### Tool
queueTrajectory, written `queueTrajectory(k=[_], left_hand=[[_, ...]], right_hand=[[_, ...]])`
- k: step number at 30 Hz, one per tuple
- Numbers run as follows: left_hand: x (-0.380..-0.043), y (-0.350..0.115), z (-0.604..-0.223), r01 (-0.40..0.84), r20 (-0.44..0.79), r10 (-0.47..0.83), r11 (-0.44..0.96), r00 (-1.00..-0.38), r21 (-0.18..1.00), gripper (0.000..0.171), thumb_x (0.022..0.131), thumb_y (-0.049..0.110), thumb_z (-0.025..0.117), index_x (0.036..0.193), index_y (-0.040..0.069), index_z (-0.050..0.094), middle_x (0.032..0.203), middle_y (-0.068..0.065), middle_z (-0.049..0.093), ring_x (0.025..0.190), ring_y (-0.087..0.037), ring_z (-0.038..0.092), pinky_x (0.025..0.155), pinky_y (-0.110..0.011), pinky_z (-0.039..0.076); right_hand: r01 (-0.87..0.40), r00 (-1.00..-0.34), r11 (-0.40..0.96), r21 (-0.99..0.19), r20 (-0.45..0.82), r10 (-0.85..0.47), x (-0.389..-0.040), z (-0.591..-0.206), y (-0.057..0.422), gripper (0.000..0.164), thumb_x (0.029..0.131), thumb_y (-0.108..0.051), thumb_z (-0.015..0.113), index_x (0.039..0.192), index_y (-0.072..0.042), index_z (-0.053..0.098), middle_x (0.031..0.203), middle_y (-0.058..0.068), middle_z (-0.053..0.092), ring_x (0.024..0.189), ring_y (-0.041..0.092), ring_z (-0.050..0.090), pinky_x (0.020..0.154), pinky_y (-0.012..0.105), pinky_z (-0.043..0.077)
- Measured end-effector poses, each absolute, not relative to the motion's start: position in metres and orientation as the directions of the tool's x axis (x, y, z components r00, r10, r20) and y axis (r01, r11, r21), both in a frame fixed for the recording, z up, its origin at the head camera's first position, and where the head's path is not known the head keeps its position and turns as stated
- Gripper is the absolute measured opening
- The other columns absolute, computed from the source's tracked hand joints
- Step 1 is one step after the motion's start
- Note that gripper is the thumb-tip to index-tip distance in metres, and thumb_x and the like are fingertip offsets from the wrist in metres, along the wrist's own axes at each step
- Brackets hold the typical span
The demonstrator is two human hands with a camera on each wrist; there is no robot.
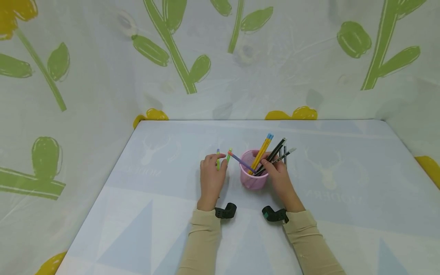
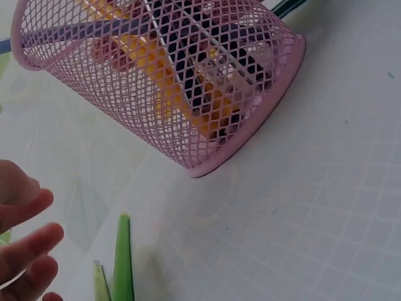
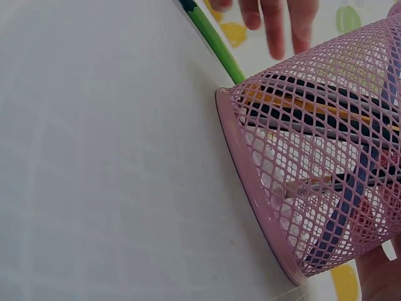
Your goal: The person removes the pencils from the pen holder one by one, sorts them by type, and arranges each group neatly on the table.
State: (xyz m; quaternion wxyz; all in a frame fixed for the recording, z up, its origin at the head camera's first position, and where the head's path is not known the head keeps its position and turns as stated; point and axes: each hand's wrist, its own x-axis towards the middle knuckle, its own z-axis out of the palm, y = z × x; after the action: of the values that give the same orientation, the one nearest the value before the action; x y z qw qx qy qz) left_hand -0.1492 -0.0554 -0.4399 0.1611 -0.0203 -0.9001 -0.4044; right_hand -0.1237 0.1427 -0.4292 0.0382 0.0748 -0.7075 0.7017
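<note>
A pink mesh pencil cup (image 1: 253, 182) stands on the table between the hands. Yellow pencils (image 1: 264, 147), black pencils (image 1: 277, 148) and a purple pencil (image 1: 242, 161) with an orange end lean in it; the purple one tilts left over the rim. My right hand (image 1: 279, 179) grips the cup at its right side near the rim, its thumb close to the black pencils. Left of the cup is my left hand (image 1: 212, 177), fingers spread and holding nothing. Green pencils (image 2: 123, 260) lie on the table beyond it, apart from the fingertips (image 2: 44, 235) in the left wrist view.
Dark slim sticks (image 1: 285, 158) lie on the table just right of the cup, partly behind the right hand. A pale patterned cloth covers the table (image 1: 343, 172). A curtain (image 1: 292, 68) with green leaves hangs along its back edge.
</note>
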Motion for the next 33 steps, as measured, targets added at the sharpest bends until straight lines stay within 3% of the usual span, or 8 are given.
queueTrajectory(k=[4,9,15,20,24,27,33], left_hand=[[-0.15,-0.056,-0.437,0.268,0.343,-0.057,0.51,-0.938,0.818,0.017,0.089,0.028,0.054,0.1,0.021,0.065,0.097,0.006,0.058,0.08,-0.011,0.052,0.062,-0.027,0.042],[-0.148,-0.05,-0.429,0.28,0.299,-0.009,0.323,-0.954,0.904,0.026,0.09,0.039,0.049,0.097,0.019,0.064,0.095,0.009,0.059,0.086,-0.005,0.055,0.066,-0.026,0.047],[-0.129,-0.037,-0.393,0.272,0.258,0.092,0.204,-0.962,0.94,0.013,0.091,0.015,0.049,0.094,0.004,0.056,0.107,-0.005,0.06,0.102,-0.014,0.053,0.082,-0.032,0.044],[-0.126,-0.032,-0.391,0.327,0.3,0.186,0.136,-0.936,0.935,0.01,0.09,0.005,0.048,0.096,-0.001,0.053,0.113,-0.011,0.055,0.104,-0.019,0.051,0.085,-0.037,0.043],[-0.132,-0.031,-0.406,0.337,0.296,0.252,0.141,-0.921,0.931,0.016,0.085,0.0,0.046,0.096,0.006,0.056,0.118,-0.004,0.051,0.108,-0.014,0.048,0.086,-0.036,0.042],[-0.137,-0.032,-0.416,0.351,0.291,0.306,0.166,-0.907,0.921,0.021,0.085,0.004,0.047,0.101,0.012,0.057,0.123,0.002,0.047,0.113,-0.011,0.044,0.088,-0.035,0.042],[-0.139,-0.032,-0.42,0.367,0.273,0.393,0.187,-0.878,0.911,0.032,0.086,0.024,0.055,0.117,0.016,0.053,0.132,0.001,0.037,0.12,-0.015,0.037,0.091,-0.039,0.039]], right_hand=[[-0.155,-0.987,0.015,-0.988,0.154,-0.049,-0.123,-0.428,0.142,0.023,0.095,-0.024,0.041,0.102,-0.003,0.046,0.123,0.006,0.053,0.121,0.014,0.039,0.102,0.042,0.025],[-0.175,-0.983,0.003,-0.985,0.175,-0.049,-0.124,-0.428,0.142,0.022,0.095,-0.024,0.042,0.101,-0.003,0.046,0.122,0.007,0.053,0.12,0.015,0.04,0.102,0.043,0.025],[-0.163,-0.986,0.004,-0.987,0.163,-0.039,-0.125,-0.43,0.142,0.027,0.094,-0.026,0.043,0.101,0.0,0.045,0.121,0.009,0.054,0.117,0.017,0.042,0.099,0.039,0.03],[-0.142,-0.99,0.035,-0.989,0.142,-0.006,-0.123,-0.43,0.142,0.029,0.094,-0.027,0.043,0.104,0.0,0.046,0.119,0.01,0.053,0.111,0.018,0.043,0.093,0.034,0.033],[-0.137,-0.99,0.03,-0.99,0.137,0.007,-0.123,-0.429,0.142,0.029,0.094,-0.025,0.044,0.105,0.001,0.047,0.112,0.01,0.05,0.104,0.019,0.043,0.088,0.03,0.035],[-0.135,-0.991,0.021,-0.991,0.135,0.011,-0.123,-0.427,0.141,0.025,0.094,-0.021,0.043,0.105,0.002,0.048,0.109,0.011,0.05,0.1,0.018,0.043,0.085,0.027,0.036],[-0.142,-0.99,0.032,-0.989,0.142,0.003,-0.118,-0.414,0.139,0.021,0.094,-0.012,0.041,0.104,0.006,0.047,0.114,0.018,0.052,0.101,0.019,0.046,0.085,0.026,0.037]])
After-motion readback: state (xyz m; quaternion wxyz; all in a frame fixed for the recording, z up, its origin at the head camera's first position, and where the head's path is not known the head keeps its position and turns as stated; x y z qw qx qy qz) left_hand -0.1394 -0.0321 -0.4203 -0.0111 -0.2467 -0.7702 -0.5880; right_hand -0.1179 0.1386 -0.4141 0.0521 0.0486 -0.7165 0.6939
